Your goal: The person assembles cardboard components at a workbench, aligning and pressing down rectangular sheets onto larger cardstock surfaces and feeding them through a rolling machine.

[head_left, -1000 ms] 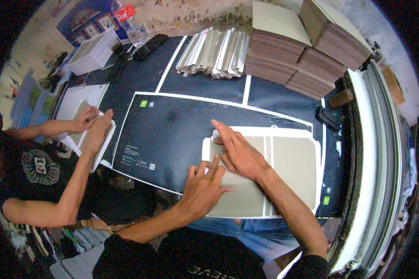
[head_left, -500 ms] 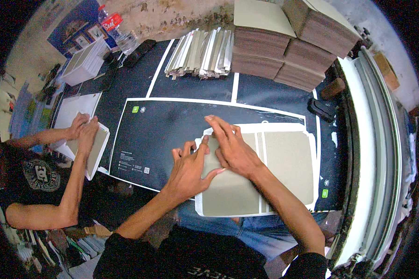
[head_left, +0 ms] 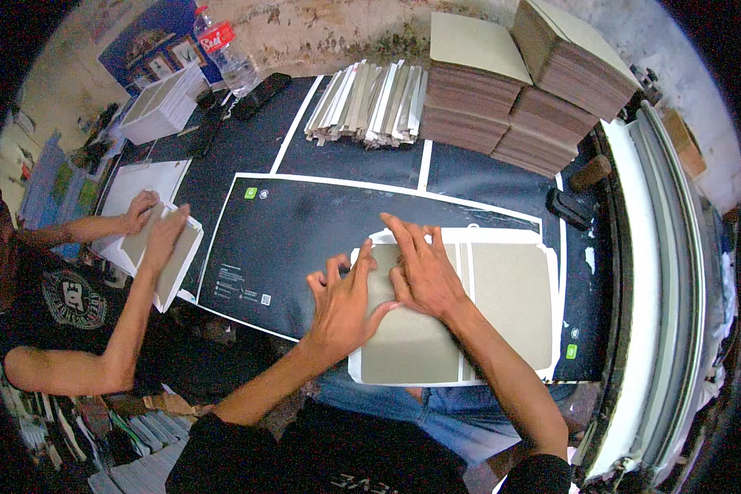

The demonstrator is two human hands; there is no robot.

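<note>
An open hardcover book case (head_left: 510, 288) lies in front of me, made of grey boards and a narrow spine strip with white paper edges folded round them. My left hand (head_left: 342, 305) is at its left board, index finger stretched toward the upper left corner and thumb out to the side, the other fingers bent. Over the upper edge of the same board, my right hand (head_left: 426, 270) rests with fingers spread, some of them curled. The two hands nearly meet at the thumbs. Neither hand visibly holds anything loose; both touch or hover just over the corner.
Under the case spreads a black printed sheet (head_left: 305, 239) with white borders. Behind stand a bundle of paper strips (head_left: 366, 107), stacked grey boards (head_left: 477, 99) and a bottle (head_left: 226, 53). A black block (head_left: 568, 210) lies right. At left a co-worker's hands (head_left: 169, 239) handle another case (head_left: 181, 259).
The view has shifted slightly. My hands stay at the upper left corner of the case, with little finger movement. The co-worker's hands have moved apart on their case.
</note>
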